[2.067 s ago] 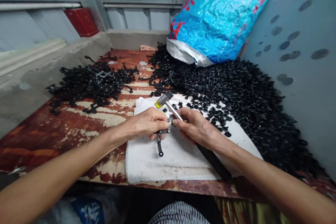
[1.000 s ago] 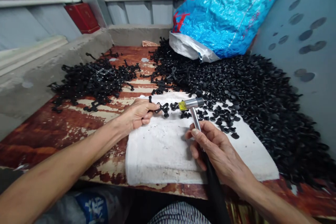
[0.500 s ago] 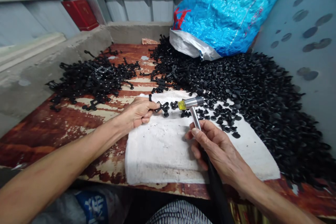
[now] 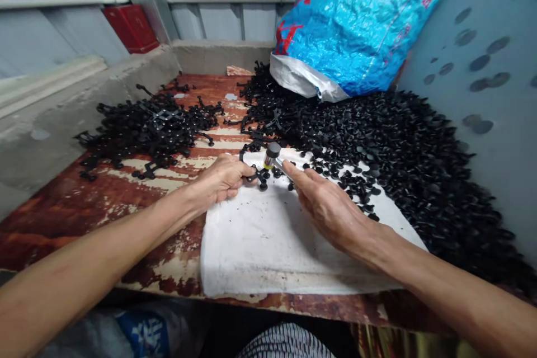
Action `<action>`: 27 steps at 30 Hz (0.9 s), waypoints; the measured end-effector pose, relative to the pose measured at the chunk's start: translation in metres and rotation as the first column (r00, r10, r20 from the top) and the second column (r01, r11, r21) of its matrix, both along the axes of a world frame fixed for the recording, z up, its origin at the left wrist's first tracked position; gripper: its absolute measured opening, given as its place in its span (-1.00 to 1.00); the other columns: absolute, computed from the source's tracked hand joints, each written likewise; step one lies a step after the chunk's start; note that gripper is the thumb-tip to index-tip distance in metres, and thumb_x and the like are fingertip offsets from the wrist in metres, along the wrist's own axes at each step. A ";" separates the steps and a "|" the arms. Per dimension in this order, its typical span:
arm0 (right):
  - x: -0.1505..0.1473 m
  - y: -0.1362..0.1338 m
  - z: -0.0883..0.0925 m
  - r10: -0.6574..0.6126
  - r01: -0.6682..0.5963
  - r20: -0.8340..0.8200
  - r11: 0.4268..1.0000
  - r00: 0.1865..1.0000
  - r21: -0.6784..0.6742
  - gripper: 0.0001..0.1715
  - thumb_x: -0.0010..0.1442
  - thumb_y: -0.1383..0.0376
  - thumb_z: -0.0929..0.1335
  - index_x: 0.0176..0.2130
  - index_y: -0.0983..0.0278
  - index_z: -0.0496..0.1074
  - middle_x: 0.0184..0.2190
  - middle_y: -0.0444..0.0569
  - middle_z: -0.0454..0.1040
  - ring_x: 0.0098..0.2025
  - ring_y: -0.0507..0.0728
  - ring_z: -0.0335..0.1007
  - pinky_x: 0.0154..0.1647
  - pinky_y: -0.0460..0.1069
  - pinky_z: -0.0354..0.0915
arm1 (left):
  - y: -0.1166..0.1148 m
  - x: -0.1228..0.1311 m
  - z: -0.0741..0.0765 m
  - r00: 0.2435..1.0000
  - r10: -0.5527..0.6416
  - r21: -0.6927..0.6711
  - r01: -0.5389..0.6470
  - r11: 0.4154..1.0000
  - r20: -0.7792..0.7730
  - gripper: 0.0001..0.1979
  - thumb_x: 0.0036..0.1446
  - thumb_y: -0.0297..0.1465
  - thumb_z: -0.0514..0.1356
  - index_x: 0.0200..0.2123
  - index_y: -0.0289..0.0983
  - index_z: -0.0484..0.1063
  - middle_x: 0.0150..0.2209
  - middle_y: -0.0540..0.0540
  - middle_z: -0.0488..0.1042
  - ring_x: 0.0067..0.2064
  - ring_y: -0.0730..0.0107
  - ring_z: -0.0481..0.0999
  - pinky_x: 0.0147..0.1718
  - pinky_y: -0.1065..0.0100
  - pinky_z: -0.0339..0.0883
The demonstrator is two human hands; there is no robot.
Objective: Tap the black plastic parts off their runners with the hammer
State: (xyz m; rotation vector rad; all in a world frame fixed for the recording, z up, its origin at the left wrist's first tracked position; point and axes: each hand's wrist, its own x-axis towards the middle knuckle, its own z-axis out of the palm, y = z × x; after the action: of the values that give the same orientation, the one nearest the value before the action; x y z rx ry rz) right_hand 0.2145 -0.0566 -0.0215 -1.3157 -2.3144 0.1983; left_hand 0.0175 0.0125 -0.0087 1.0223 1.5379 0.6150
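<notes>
My left hand pinches a black plastic sprue piece and holds it down on the far edge of a white cloth pad. My right hand grips a small metal hammer close to its head, index finger stretched along the shaft. The hammer head, with a yellow sticker, hangs just above the round knobs at the end of the sprue piece. Loose black caps lie on the pad to the right of the hammer.
A big heap of black round caps fills the right side up to a grey wall. A pile of black sprue frames lies at left on the worn red board. A blue woven sack leans at the back. A concrete ledge borders the left.
My right hand has slid up the hammer shaft and moved forward and left, so the hammer head now sits right over the sprue piece. My left hand stays put with the piece.
</notes>
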 end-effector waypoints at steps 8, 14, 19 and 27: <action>-0.005 -0.001 0.011 -0.004 0.023 -0.128 0.988 0.992 0.150 -0.32 0.22 0.48 0.14 0.31 0.37 0.20 -0.32 0.10 0.50 -0.34 0.19 0.43 -0.26 0.10 0.43 | -0.002 -0.001 0.000 1.000 0.010 0.005 -0.010 1.000 0.006 -0.74 0.04 -0.60 0.18 -0.65 -0.33 0.29 -0.79 0.01 0.29 -0.78 0.70 -0.07 -0.79 0.53 -0.25; -0.002 -0.001 0.002 -0.041 0.047 -0.084 0.996 0.996 0.077 -0.31 0.22 0.47 0.12 0.31 0.38 0.17 -0.28 0.12 0.50 -0.40 0.15 0.38 -0.35 0.08 0.41 | -0.001 0.000 -0.001 1.000 -0.007 -0.020 0.007 1.000 0.019 -0.74 0.05 -0.60 0.18 -0.64 -0.34 0.29 -0.74 -0.03 0.36 -0.78 0.72 -0.08 -0.80 0.53 -0.26; 0.000 -0.001 -0.002 0.006 -0.004 0.052 0.999 0.999 -0.042 -0.28 0.15 0.50 0.14 0.29 0.42 0.19 -0.31 0.12 0.48 -0.43 0.13 0.33 -0.36 0.06 0.36 | 0.003 0.000 -0.001 0.997 -0.062 -0.036 0.064 0.997 0.044 -0.80 0.09 -0.60 0.15 -0.55 -0.32 0.29 -0.64 -0.03 0.42 -0.77 0.71 -0.02 -0.81 0.56 -0.22; 0.005 -0.017 0.012 -0.159 0.045 -0.440 0.965 0.884 -0.259 -0.41 0.26 0.35 0.18 0.25 0.26 0.26 -0.52 -0.15 0.29 -0.57 0.03 0.11 -0.58 -0.06 0.19 | -0.005 -0.007 0.000 0.989 -0.140 0.164 0.131 0.978 0.050 -0.83 0.14 -0.47 0.15 -0.50 -0.28 0.27 -0.59 0.08 0.30 -0.73 0.70 0.04 -0.78 0.55 -0.21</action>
State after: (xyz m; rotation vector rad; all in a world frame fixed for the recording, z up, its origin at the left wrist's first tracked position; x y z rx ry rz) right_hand 0.2199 -0.0735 -0.0094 -1.3282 -1.8541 0.6990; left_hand 0.0102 0.0071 -0.0091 1.2089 1.3685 0.6767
